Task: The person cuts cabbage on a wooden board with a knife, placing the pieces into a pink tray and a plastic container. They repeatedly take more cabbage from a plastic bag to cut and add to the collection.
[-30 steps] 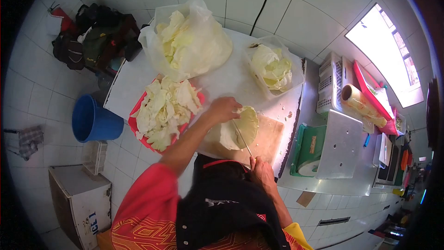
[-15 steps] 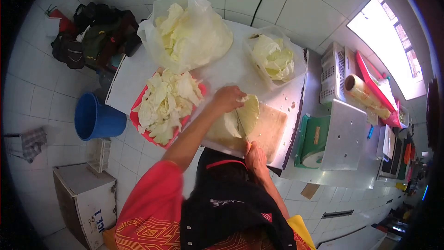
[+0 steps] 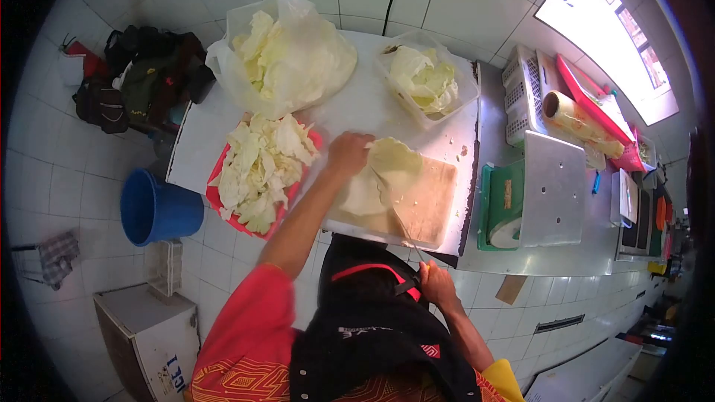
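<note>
A pale cabbage leaf (image 3: pixel 398 164) lies over the wooden cutting board (image 3: pixel 436 201), with another pale leaf portion on its left. My left hand (image 3: pixel 350 153) grips the leaf at its upper left edge, its fingertips partly hidden. My right hand (image 3: pixel 438 283) is closed around the handle of a knife (image 3: pixel 406 229), near the front edge of the table. The blade points up and left, its tip close to the lower edge of the leaf. Left of the board, a red basin (image 3: pixel 216 199) is heaped with torn cabbage leaves (image 3: pixel 261 164).
A plastic bag of cabbage (image 3: pixel 305 52) and a clear tub (image 3: pixel 465 104) holding leaves stand at the table's back. On the right are a green scale (image 3: pixel 503 197) with a metal plate and a roll of wrap (image 3: pixel 577 123). A blue bucket (image 3: pixel 160 208) stands left.
My right hand has drawn the knife back toward my body, off the cabbage. My left hand has shifted slightly left, and the leaf lies flatter. The view has also moved a little.
</note>
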Available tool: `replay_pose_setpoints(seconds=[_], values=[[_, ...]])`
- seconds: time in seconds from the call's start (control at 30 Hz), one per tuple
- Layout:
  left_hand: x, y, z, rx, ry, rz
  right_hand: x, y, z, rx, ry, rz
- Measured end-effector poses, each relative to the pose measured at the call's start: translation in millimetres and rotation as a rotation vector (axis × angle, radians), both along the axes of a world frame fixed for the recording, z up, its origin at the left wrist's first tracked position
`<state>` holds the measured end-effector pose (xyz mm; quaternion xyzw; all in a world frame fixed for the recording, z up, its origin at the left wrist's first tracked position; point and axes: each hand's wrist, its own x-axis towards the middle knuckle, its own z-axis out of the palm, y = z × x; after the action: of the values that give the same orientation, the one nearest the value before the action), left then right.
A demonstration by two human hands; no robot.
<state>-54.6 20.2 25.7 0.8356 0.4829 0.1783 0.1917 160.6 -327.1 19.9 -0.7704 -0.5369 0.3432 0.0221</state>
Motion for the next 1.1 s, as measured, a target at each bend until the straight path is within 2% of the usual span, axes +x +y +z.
replay_pose_setpoints(seconds=[0.1, 0.2, 0.33, 0.43, 0.47, 0.57, 0.67, 0.77, 0.8, 0.93, 1.0, 1.1], values=[[-12, 4, -15, -0.148, -0.127, 0.082, 6, -12, 22, -0.043, 0.0, -0.001], [-18, 3, -39, -0.134, -0.175, 0.096, 21, -16, 21, -0.032, 0.116, -0.032], [-15, -21, -14, -0.387, -0.226, 0.241, 16, -18, -1, 0.108, 0.213, -0.132], [-6, -44, -33, -0.289, -0.32, 0.387, -5, -6, 21, 0.103, 0.285, -0.215], [-2, -53, -31, -0.315, -0.363, 0.417, -10, -7, 21, 0.047, 0.218, -0.229], [8, -71, -91, -0.532, -0.69, 0.528, -19, -17, 27, -0.052, 0.115, -0.229], [25, -99, -63, -0.545, -0.774, 0.528, -27, -18, 39, -0.02, 0.226, -0.285], [32, -107, -57, -0.694, -0.935, 0.552, -45, 3, 43, 0.081, 0.392, -0.396], [36, -107, -82, -0.432, -0.889, 0.522, -53, 15, 41, 0.096, 0.368, -0.403], [41, -112, -64, -0.416, -0.748, 0.582, -75, 67, 9, 0.154, 0.241, -0.357], [46, -113, -63, -0.387, -0.671, 0.612, -83, 82, -3, 0.115, 0.25, -0.396], [45, -113, -56, -0.411, -0.695, 0.567, -85, 96, -7, 0.122, 0.307, -0.424]])
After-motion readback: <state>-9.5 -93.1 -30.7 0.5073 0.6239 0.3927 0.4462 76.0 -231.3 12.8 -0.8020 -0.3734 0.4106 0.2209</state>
